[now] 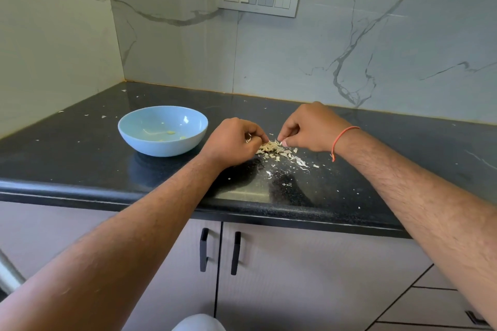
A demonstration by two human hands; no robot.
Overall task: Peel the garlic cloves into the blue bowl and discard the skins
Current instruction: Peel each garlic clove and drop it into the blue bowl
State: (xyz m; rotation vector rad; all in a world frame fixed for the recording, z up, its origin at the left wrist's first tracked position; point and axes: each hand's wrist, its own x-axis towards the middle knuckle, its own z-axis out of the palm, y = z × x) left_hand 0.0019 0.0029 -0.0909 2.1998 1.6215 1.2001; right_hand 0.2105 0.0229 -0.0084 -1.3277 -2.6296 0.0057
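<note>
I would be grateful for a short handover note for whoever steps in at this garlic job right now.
Left hand: fingers curled, pinching something small and pale at the edge of the skins; whether clove or skin, I cannot tell.
Right hand: fingertips pinching at the same pile.
Blue bowl: left of the hands on the black counter, holding a few small pale pieces.
Skin pile: between the hands, with flakes scattered around it.
Done: some peeling, judging by the skins.
Left: finish any remaining clove, then gather and discard all skins.
</note>
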